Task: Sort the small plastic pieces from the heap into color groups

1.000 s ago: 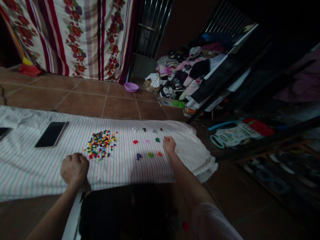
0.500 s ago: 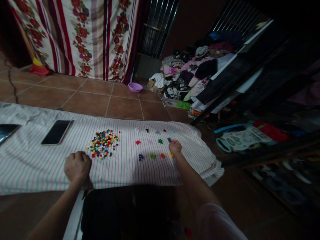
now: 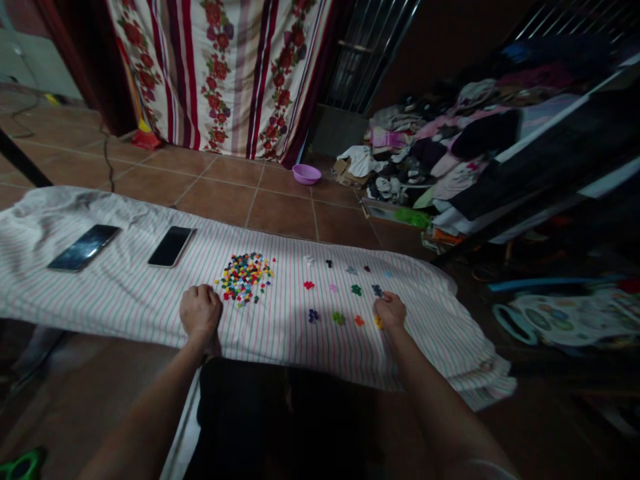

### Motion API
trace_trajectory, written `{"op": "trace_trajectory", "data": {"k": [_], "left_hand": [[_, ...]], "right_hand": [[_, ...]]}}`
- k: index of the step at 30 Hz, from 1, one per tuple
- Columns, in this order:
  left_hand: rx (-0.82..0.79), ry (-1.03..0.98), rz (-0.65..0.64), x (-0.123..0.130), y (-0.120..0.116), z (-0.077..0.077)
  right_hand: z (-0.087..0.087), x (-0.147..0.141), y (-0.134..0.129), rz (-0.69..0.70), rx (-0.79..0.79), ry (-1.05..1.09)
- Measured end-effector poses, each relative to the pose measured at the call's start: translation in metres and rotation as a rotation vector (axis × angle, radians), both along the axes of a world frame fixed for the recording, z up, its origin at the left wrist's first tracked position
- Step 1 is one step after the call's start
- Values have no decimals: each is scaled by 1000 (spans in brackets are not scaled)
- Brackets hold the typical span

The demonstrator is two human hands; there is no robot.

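By right hand (image 3: 391, 309), bluish-grey pieces (image 3: 377, 290), clustered

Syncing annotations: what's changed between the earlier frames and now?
The right hand drew slightly back toward the wearer; the grey-blue cluster now shows at its fingertips. Can't tell if anything was released. The camera view swung left, bringing the leftmost phone fully into frame. Unchanged: left hand beside the multicoloured block pile.
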State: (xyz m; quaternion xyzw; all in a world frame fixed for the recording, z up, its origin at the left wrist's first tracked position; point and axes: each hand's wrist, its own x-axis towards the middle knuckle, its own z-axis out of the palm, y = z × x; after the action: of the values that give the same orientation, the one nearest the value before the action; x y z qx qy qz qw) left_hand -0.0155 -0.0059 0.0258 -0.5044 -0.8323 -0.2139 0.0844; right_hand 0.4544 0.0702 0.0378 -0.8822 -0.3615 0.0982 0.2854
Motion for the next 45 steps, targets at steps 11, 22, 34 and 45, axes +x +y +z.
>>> {"op": "trace_trajectory", "data": {"k": [11,22,34,45], "left_hand": [[39,13,-9,-1,1,-6],[48,-15,-6,1,0,-2],[63,25,-12,0,1,-8],[59,1,-24,1,1,-3]], "right_hand": [[4,-31,10,76,251,-134],[-1,-159,40,728,449,-87],[2,-297,61,1231,262,-112],[18,-344,73,1306,-69,-342]]}}
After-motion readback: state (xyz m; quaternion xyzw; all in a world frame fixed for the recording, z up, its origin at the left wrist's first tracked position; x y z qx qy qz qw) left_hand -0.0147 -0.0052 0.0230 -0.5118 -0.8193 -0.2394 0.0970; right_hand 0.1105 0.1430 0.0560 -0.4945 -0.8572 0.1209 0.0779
